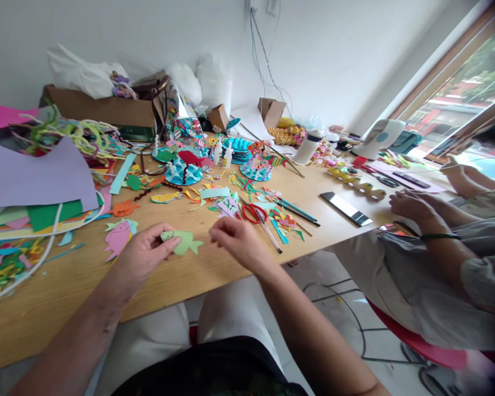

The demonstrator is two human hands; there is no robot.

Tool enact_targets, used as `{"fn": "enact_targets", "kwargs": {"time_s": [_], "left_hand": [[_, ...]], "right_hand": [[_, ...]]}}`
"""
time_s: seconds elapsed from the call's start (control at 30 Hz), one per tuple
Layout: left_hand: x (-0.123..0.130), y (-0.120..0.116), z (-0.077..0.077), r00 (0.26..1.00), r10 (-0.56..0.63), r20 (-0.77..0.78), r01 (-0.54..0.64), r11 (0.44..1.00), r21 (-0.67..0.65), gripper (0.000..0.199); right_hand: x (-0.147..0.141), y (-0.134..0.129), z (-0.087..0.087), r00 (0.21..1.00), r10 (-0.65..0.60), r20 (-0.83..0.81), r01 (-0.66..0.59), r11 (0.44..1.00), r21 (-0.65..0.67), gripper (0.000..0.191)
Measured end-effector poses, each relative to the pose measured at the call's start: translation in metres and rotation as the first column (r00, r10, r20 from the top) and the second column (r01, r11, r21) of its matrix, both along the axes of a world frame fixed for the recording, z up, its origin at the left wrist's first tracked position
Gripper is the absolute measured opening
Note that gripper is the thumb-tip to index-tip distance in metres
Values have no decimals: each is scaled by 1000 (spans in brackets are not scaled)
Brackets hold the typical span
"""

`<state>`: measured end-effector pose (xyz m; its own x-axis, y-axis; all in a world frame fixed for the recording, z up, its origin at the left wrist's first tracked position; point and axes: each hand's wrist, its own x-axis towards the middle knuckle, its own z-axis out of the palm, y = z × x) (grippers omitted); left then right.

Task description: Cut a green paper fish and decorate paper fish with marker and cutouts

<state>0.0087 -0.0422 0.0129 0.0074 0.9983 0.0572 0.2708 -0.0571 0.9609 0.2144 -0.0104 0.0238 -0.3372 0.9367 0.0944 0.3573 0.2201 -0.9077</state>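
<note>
A light green paper fish [186, 242] is pinched by its head end between the thumb and fingers of my left hand [148, 252], just above the table's front part. Its tail points towards my right hand [242, 242], which is apart from it. The fingers of that hand are curled together, and whether something small is between them is hidden. Beside my left wrist lies a pink paper fish [117, 240], over a pale green one. Red-handled scissors [253, 213] and a pen [271, 235] rest just beyond my right hand, among coloured paper scraps [229, 204].
Stacked coloured paper [33, 170] and pipe cleaners fill the left side. Decorated blue paper pieces [184, 171] and white glue bottles [227, 156] stand farther back. A phone [345, 209] lies to the right, near a co-worker's hands [414, 209].
</note>
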Motion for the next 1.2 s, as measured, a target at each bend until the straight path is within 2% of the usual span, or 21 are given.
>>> {"fn": "enact_targets", "kwargs": {"time_s": [0.03,0.07,0.13,0.17,0.23,0.27,0.33,0.47,0.63,0.77,0.9,1.03,1.13,1.2], "left_hand": [[-2,-1,0,1000,7,9,-7,1000,-3,23],[-4,-1,0,1000,17,20,-17,1000,-7,23],[-6,-3,0,998,38,42,-37,999,-21,24],[-7,-4,1,998,43,51,-41,999,-29,24],[-6,-4,2,997,41,58,-39,998,-40,24],[-5,-4,3,998,36,56,-34,999,-42,24],[-2,-4,4,999,28,47,-27,999,-32,22],[0,-1,1,997,44,63,-43,999,-14,21],[0,-2,-6,990,59,129,-50,996,-72,29],[-2,-5,-7,983,99,157,-88,993,-79,26],[-6,-7,-6,975,166,148,-151,983,-106,29],[-5,-7,-6,979,149,139,-137,986,-93,28],[-2,-9,-6,983,117,139,-108,991,-75,27],[0,-10,-7,984,110,139,-101,992,-71,27]], "right_hand": [[14,8,2,987,-118,108,108,990,94,10],[30,18,3,942,-251,222,212,959,188,9],[60,38,4,773,-437,461,314,894,320,11],[73,48,4,682,-444,582,303,895,328,13],[91,64,1,520,-362,773,246,931,271,17],[97,70,-1,502,-335,797,229,941,251,17],[101,79,-6,481,-295,825,201,954,223,17],[100,90,-12,442,-298,846,220,950,219,20],[94,94,-7,393,-331,858,258,935,242,27],[89,71,1,357,-398,845,316,903,291,35],[92,39,-3,348,-288,892,229,949,216,32],[92,27,-3,329,-248,911,222,958,181,29],[77,22,4,372,-285,883,206,953,221,29],[60,19,7,423,-246,872,141,969,205,29]]}}
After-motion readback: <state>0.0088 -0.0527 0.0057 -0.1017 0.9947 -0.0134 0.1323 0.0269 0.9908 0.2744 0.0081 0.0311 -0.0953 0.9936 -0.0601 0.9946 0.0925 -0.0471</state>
